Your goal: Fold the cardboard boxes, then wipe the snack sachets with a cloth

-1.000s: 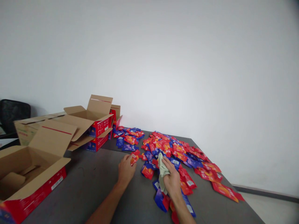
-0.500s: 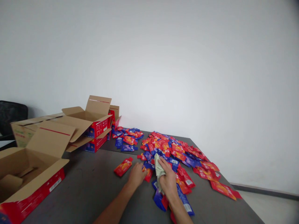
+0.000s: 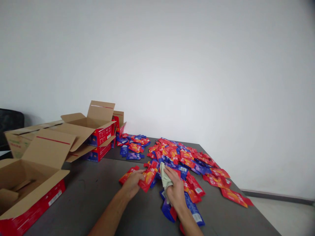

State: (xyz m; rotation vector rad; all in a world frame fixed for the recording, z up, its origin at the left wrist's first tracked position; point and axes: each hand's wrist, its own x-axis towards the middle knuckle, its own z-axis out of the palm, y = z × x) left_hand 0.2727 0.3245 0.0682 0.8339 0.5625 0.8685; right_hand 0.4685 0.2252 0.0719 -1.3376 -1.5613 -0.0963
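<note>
A big heap of red and blue sachets [image 3: 187, 159] covers the right part of the dark grey table [image 3: 103, 203]. My left hand [image 3: 131, 185] grips a red sachet [image 3: 148, 178] just above the table. Another red sachet [image 3: 126, 174] lies flat right behind that hand. My right hand [image 3: 175, 190] holds a pale crumpled cloth [image 3: 164, 177] and rests on the near sachets of the heap. A smaller pile of sachets [image 3: 133, 146] lies farther back.
An open red cardboard box [image 3: 27, 193] stands at the near left with its flaps up. More open boxes [image 3: 98, 131] are stacked at the back left by the white wall. A black chair [image 3: 10, 121] shows at the far left.
My left hand laid one red sachet down to the left of the heap, reached back into the heap and now lifts another red sachet. My right hand stayed on the cloth.
</note>
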